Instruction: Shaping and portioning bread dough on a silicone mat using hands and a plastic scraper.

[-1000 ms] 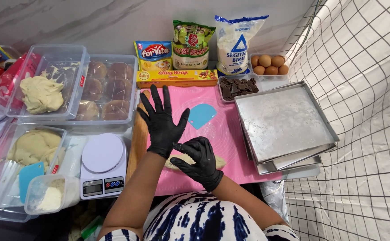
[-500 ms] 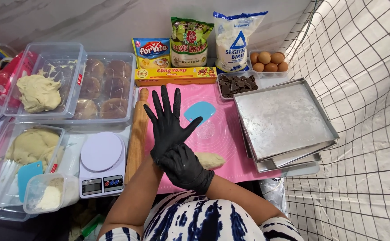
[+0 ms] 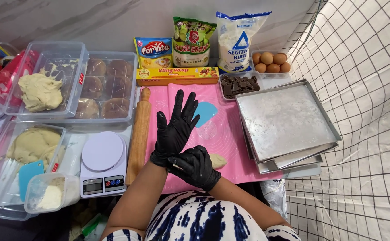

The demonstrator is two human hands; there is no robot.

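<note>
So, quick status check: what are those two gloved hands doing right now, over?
Left hand open, fingers spread. Right hand gripping left glove cuff at the wrist. Dough piece lies on pink mat, untouched. Rolling pin alongside, nothing blocking.

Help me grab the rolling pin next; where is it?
In the head view, the wooden rolling pin lies along the pink mat's left edge, between the white scale and the left hand.

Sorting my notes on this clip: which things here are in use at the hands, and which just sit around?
In use: left hand, right hand, dough piece, pink mat.
Lying about: rolling pin, scale, trays, eggs, chocolate, blue scraper.
</note>
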